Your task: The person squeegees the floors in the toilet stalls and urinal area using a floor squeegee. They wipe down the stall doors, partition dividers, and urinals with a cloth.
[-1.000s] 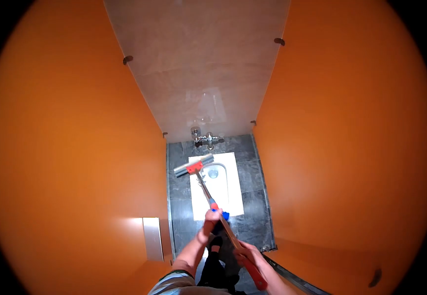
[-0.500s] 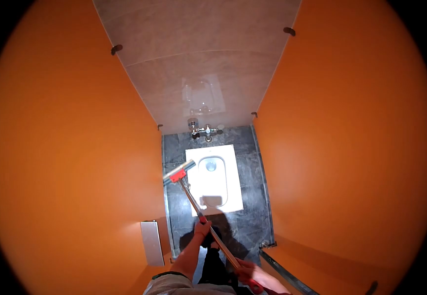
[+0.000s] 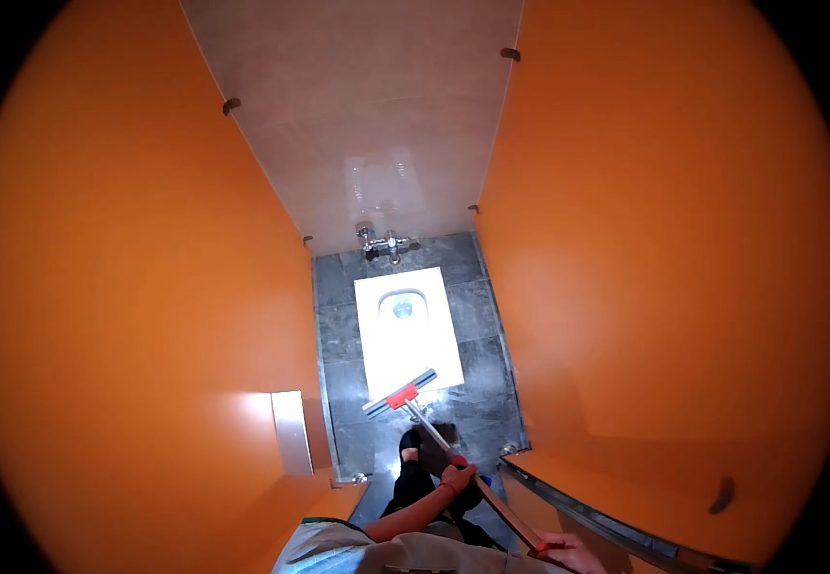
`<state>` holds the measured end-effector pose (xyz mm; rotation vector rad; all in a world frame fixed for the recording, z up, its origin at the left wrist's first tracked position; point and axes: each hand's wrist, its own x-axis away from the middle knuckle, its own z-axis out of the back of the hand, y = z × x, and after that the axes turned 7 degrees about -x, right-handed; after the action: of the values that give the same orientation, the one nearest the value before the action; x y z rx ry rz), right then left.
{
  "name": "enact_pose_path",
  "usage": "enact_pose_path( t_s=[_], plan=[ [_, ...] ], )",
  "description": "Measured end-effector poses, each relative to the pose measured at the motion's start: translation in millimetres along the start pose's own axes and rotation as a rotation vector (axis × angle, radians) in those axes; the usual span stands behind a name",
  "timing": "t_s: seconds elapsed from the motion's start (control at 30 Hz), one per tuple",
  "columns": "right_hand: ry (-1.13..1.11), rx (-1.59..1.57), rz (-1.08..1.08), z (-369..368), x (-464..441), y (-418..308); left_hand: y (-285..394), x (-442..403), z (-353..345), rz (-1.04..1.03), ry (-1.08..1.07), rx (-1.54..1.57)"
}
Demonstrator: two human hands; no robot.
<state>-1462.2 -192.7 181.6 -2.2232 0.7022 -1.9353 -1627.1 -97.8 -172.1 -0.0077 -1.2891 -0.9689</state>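
My left hand (image 3: 457, 476) is closed round the middle of the pole of a mop (image 3: 429, 428) with a red clamp and a long, narrow grey head. Lower right, my right hand (image 3: 568, 551) grips the red end of the same pole. The mop head (image 3: 401, 392) lies slantwise over the near edge of a white squat toilet (image 3: 406, 344), which is set in the dark tiled floor. Whether the head touches the surface cannot be told.
Orange partitions (image 3: 138, 249) stand on both sides. A chrome flush valve (image 3: 393, 245) sits behind the toilet by the tiled wall (image 3: 367, 96). A metal box (image 3: 292, 432) is on the left partition. At lower right is a dark-edged door (image 3: 606, 521). My feet are below the toilet.
The mop head has come back toward me, from the toilet's left side to its near edge. Both hands have moved right and down, still on the pole. The view has shifted.
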Motion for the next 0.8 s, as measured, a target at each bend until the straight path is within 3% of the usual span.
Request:
enact_pose_path(
  t_s=[0.07, 0.1, 0.17, 0.27, 0.3, 0.33, 0.4, 0.43, 0.53, 0.57, 0.6, 0.67, 0.73, 0.8],
  plan=[
    [0.035, -0.002, 0.032, 2, 6, -3, 19, -2, -4, -0.198, -0.039, 0.076],
    [0.055, -0.011, 0.049, 1, 7, -6, 34, -6, 2, -0.19, -0.042, 0.079],
    [0.101, -0.093, 0.093, -2, 4, -11, 65, -5, 21, -0.362, -0.21, 0.209],
    [0.107, -0.488, 0.151, 1, -21, -23, 102, -28, 62, -0.128, -0.457, 0.385],
    [0.022, -0.641, 0.097, -6, -25, -42, 100, -58, 61, -0.145, -0.509, 0.603],
    [0.027, -0.646, 0.091, -14, -33, -57, 112, -66, 74, -0.16, -0.555, 0.82],
    [0.048, -0.653, 0.16, -25, -53, -90, 141, -66, 128, 0.175, -0.901, 1.108],
    [-0.021, -0.639, 0.249, -28, -58, -110, 147, -76, 144, 0.164, -1.006, 1.23],
    [-0.141, -0.81, 0.418, -39, -78, -183, 188, -65, 193, 0.073, -0.956, 1.413],
    [-0.022, -1.067, 0.436, -52, -91, -213, 197, -76, 200, 0.069, -0.956, 1.403],
    [-0.333, -0.801, 0.594, -46, -100, -237, 204, -90, 204, -0.02, -0.914, 1.395],
    [-0.357, -0.702, 0.802, -56, -130, -296, 221, -127, 213, -0.12, -0.864, 1.384],
    [-0.197, -0.431, 0.864, -62, -149, -369, 241, -158, 221, -0.115, -0.81, 1.576],
    [0.037, -0.02, 1.022, -49, -193, -419, 264, -188, 245, -0.266, -0.816, 1.499]
  ],
)
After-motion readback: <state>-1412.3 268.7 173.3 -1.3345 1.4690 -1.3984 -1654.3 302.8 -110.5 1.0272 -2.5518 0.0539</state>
